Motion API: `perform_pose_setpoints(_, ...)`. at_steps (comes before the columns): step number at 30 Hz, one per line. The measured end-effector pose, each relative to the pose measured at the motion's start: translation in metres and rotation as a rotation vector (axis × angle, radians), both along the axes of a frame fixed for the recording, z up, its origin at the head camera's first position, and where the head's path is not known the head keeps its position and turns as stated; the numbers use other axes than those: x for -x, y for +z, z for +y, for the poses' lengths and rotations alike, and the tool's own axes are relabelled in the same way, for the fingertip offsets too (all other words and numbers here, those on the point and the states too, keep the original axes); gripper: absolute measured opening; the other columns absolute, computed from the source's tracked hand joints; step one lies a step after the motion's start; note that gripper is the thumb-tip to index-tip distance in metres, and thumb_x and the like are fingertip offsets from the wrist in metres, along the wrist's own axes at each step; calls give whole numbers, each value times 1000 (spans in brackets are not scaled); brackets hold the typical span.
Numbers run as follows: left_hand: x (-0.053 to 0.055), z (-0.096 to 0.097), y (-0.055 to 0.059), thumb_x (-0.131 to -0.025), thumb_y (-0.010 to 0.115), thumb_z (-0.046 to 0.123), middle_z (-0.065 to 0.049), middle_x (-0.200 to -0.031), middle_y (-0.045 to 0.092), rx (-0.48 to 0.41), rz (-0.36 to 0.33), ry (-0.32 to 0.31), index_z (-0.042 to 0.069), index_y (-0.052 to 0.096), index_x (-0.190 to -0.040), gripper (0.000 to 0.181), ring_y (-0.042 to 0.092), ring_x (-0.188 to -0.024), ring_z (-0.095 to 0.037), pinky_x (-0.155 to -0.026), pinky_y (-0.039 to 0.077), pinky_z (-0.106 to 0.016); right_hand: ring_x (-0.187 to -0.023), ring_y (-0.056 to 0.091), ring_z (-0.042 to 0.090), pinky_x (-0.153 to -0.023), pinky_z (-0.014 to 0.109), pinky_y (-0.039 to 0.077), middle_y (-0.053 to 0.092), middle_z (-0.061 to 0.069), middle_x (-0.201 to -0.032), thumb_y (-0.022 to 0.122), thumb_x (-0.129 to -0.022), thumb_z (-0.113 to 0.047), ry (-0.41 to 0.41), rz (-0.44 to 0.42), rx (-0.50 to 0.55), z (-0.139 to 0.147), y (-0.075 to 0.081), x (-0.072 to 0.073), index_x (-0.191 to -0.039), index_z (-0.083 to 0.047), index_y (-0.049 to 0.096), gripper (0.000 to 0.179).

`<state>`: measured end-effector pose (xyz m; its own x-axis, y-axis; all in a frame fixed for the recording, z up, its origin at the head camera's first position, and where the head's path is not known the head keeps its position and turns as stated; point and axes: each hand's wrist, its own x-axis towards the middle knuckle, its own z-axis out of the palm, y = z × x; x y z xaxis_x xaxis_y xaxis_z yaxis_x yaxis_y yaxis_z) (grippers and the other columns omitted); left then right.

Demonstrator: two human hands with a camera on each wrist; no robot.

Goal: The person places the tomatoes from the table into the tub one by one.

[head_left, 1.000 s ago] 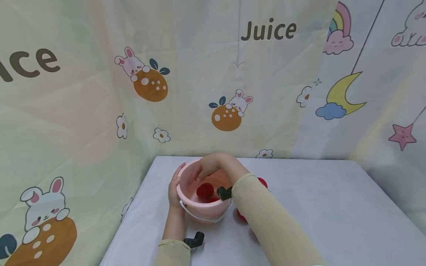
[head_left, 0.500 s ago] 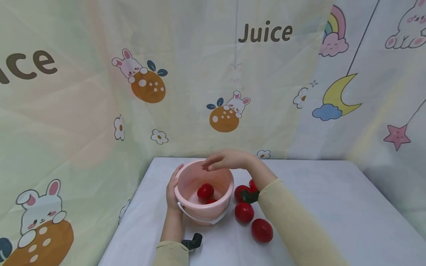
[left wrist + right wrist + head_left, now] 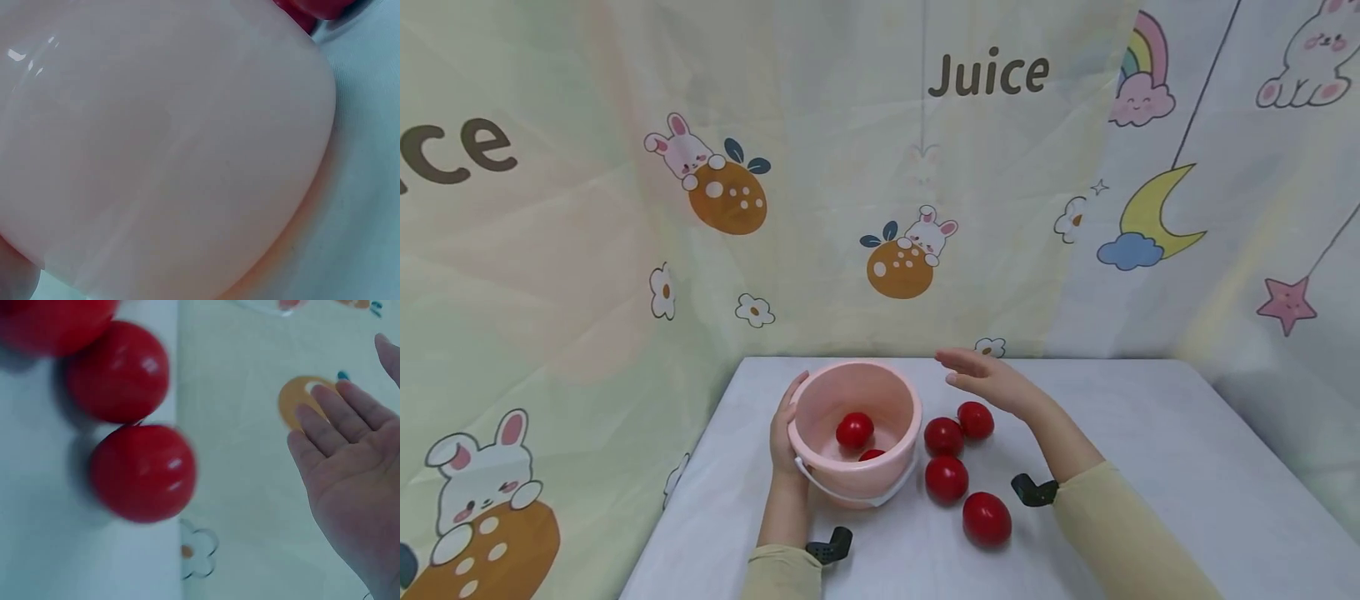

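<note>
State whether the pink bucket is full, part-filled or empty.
Part-filled: in the head view, two red fruits show inside the bucket, low down, with much of its inner wall bare above them.

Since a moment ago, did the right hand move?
Yes. In the head view, the right hand went right, from over the pink bucket to below a printed flower.

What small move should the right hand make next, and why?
Perhaps lower the right hand to the farthest red fruit: that hand is empty and near it, while the left hand rests against the pink bucket, where two others already lie.
</note>
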<state>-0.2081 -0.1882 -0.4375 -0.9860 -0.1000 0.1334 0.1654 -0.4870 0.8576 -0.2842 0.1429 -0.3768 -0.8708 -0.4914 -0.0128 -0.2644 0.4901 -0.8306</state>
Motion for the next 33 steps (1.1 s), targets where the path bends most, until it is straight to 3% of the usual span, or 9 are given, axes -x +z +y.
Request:
perform_pose_setpoints(9,0,-2,-4,-102,38,25,1,-155,42,-33,3,-6,30,40,-150,48,36,-144,-25,-117,34,-48,-150,23,41,-110,66,34,28,8,-162,67,-89,-47,-159,-14,-40,31,-53,2,-155,-27,28,79)
perform_pose_setpoints(16,-2,-2,-3,-102,37,28,2,-155,42,-29,-5,-7,31,40,-149,48,36,-145,-25,-118,31,-49,-149,22,44,-110,65,36,27,11,-163,72,-85,-45,-176,-87,-41,42,-83,6,-157,-23,25,88)
perform_pose_setpoints(23,-3,-1,-1,-102,36,27,-1,-156,41,-22,6,-14,29,39,-150,49,34,-145,-29,-117,36,-46,-148,29,38,-111,59,39,35,9,-159,77,-80,-44,-175,-126,18,47,-104,8,-155,-19,29,93)
perform_pose_setpoints(33,-3,1,2,-102,33,23,-1,-155,42,-32,15,-30,27,40,-149,48,31,-147,-31,-119,26,-52,-148,28,37,-112,63,34,36,8,-158,78,-78,-45,-199,-133,-8,50,-115,6,-154,-25,32,91)
